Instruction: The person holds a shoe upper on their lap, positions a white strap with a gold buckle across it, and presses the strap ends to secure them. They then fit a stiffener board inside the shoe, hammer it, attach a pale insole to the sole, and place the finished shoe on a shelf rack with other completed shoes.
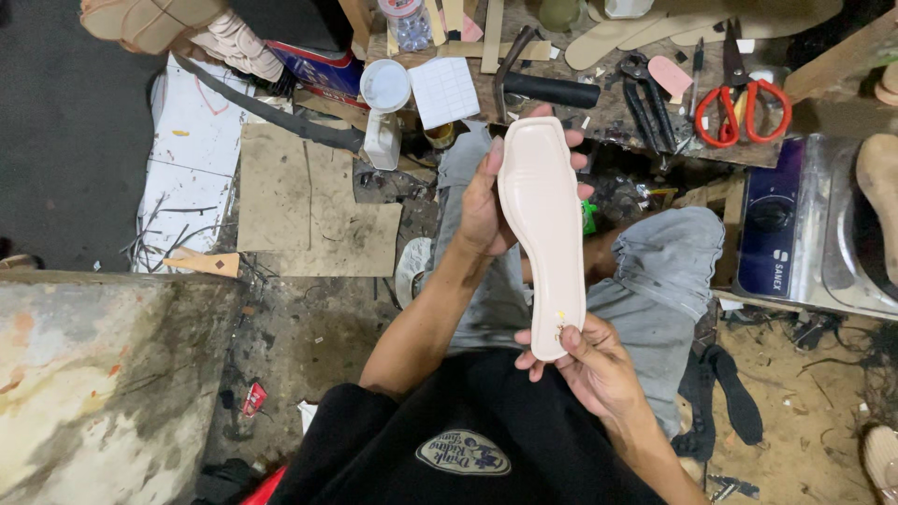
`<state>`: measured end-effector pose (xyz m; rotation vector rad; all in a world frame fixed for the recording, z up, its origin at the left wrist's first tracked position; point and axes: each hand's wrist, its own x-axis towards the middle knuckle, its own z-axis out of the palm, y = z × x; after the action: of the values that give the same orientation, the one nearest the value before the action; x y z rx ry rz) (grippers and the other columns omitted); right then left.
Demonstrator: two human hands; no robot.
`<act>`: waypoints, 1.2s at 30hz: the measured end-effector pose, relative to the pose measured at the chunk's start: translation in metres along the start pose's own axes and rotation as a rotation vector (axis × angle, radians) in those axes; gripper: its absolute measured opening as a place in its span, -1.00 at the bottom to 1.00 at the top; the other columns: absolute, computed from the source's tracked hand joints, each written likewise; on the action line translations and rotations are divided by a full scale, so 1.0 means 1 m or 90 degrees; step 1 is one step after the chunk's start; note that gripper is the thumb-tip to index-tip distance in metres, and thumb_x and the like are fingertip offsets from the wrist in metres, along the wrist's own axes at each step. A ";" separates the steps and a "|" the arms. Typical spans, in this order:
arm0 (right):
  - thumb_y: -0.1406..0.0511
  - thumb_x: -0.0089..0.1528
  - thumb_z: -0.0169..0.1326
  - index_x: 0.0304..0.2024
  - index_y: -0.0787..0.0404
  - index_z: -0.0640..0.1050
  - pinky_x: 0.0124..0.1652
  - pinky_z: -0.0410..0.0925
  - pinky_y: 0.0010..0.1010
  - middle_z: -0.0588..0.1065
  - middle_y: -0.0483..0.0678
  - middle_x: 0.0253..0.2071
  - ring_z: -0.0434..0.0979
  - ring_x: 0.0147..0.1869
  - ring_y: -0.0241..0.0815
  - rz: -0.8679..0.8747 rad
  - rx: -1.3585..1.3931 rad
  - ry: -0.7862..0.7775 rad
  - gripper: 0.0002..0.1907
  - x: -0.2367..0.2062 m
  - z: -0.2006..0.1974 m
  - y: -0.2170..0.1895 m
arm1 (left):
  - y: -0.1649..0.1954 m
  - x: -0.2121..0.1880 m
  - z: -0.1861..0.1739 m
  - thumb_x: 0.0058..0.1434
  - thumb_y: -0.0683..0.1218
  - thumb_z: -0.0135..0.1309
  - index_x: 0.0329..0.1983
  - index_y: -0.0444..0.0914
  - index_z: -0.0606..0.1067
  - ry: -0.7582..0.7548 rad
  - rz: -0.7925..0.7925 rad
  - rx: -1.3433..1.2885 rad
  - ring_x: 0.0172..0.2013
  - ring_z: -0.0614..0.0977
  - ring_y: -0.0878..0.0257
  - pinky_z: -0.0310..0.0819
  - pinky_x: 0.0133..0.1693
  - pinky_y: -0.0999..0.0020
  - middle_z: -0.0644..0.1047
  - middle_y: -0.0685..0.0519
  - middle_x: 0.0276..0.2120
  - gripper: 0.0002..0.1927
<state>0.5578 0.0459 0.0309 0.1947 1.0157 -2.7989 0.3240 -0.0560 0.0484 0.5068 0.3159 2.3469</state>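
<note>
A pale cream shoe insole with a squared toe is held lengthwise above my lap. My left hand grips its toe half from the left side, thumb along the edge and fingertips showing past the right edge. My right hand pinches the heel end, where a small yellow mark sits on the surface. My knees in grey trousers are below the insole.
A cluttered wooden bench ahead holds red-handled scissors, black pliers, a hammer and flat sole cutouts. A small electric oven stands at right. Cardboard sheets and scraps lie on the floor at left.
</note>
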 end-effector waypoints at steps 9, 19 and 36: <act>0.23 0.38 0.03 0.17 0.39 0.49 -0.20 0.52 -0.16 0.57 0.31 0.03 0.67 -0.08 0.15 -0.001 0.078 0.048 -0.59 0.012 0.000 -0.001 | -0.014 0.015 -0.019 0.48 0.31 -0.12 0.61 -0.17 0.04 0.039 -0.019 0.040 0.24 0.49 -0.04 0.45 0.25 -0.21 0.33 -0.23 0.38 -0.20; 0.20 0.43 0.00 0.17 0.24 0.48 -0.05 0.49 -0.16 0.55 0.11 0.10 0.62 0.09 0.04 -0.468 -0.115 0.420 -0.67 0.006 -0.122 -0.102 | -0.062 0.036 -0.140 0.43 -0.01 -0.06 0.37 -0.21 0.38 0.099 -0.190 0.730 0.06 0.62 0.09 0.52 0.07 0.25 0.57 -0.09 0.13 -0.53; 0.18 0.41 0.04 0.21 0.26 0.47 -0.07 0.51 -0.20 0.55 0.15 0.10 0.63 0.07 0.04 -0.556 -0.122 0.437 -0.61 -0.011 -0.128 -0.126 | -0.090 0.015 -0.131 0.24 -0.06 0.10 0.14 -0.22 0.53 -0.169 -0.301 1.191 -0.05 0.64 -0.10 0.50 -0.01 0.06 0.60 -0.18 -0.01 -0.60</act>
<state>0.5534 0.2247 0.0139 0.9399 1.8840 -3.4232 0.3091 0.0087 -0.0967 1.2814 2.1606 0.8769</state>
